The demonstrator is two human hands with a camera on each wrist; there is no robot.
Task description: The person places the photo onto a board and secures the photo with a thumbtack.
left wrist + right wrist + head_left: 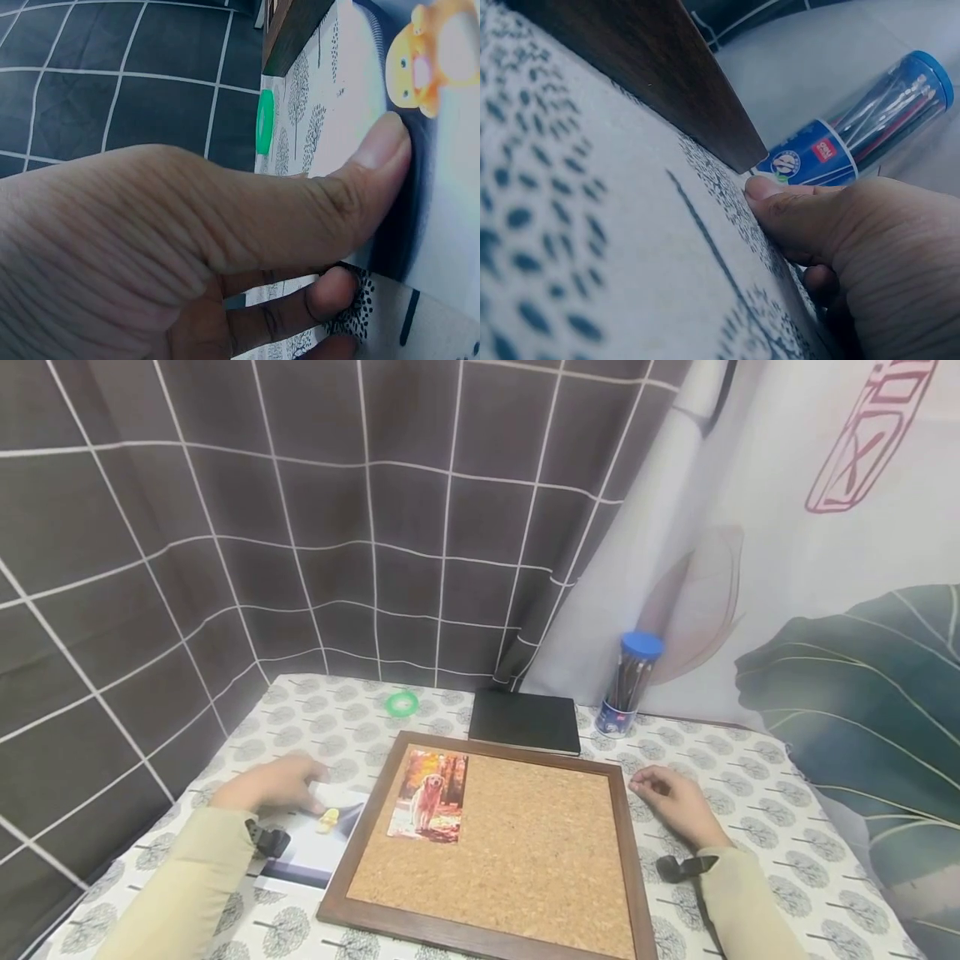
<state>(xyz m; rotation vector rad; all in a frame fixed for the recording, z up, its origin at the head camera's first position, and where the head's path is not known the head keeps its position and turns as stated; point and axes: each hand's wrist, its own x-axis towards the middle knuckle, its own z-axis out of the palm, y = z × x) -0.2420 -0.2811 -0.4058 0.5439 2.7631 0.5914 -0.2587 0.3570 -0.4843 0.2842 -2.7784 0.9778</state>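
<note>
My left hand (pixel 281 783) reaches over a photo print (pixel 306 847) with a yellow duck-like figure, lying left of a corkboard. Its thumb (pixel 375 154) touches or hovers just above the print near the figure, and the other fingers are bent beside the print's edge. The wood-framed corkboard (pixel 532 852) lies flat, with a photo of a golden dog (pixel 429 797) at its upper left. Beside the frame's right side my right hand (pixel 678 802) rests on the table, fingers loosely curled, holding nothing. In the right wrist view its thumb tip is close to the frame's corner (pixel 742 146).
Behind the board lies a black flat book-like item (pixel 525 720). A clear tub of pencil-like sticks with a blue lid (pixel 628 685) stands at the back right. A green ring, perhaps tape (pixel 402 703), lies at the back left. Curtains hang behind the tree-patterned tablecloth (pixel 750 785).
</note>
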